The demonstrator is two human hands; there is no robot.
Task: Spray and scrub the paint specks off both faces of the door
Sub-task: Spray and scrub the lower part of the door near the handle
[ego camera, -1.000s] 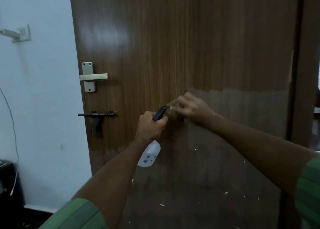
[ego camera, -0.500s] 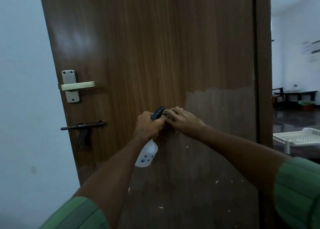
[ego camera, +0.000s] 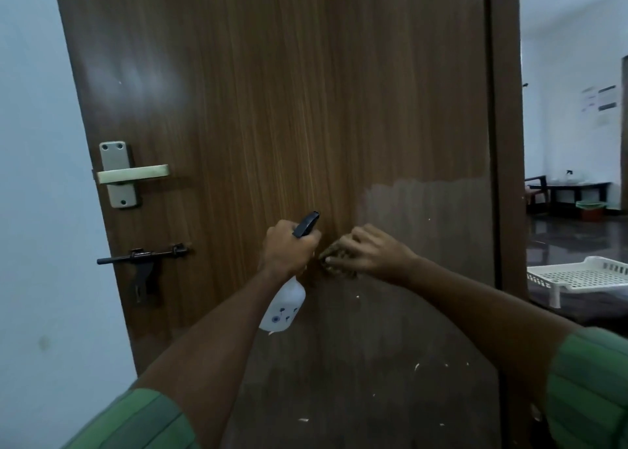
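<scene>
the right hand [ego camera: 368, 253] presses a scrub pad [ego camera: 334, 260] to the door [ego camera: 306, 108] mid-height, the left hand [ego camera: 287, 249] grips the spray bottle [ego camera: 283, 307]; white paint specks [ego camera: 416, 367] remain lower down, far face unseen.

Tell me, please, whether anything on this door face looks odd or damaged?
Yes: a dull, grey patch clouds the door above the right hand, its upper edge ragged against the glossy wood. Pale paint specks dot the lower panel.
</scene>
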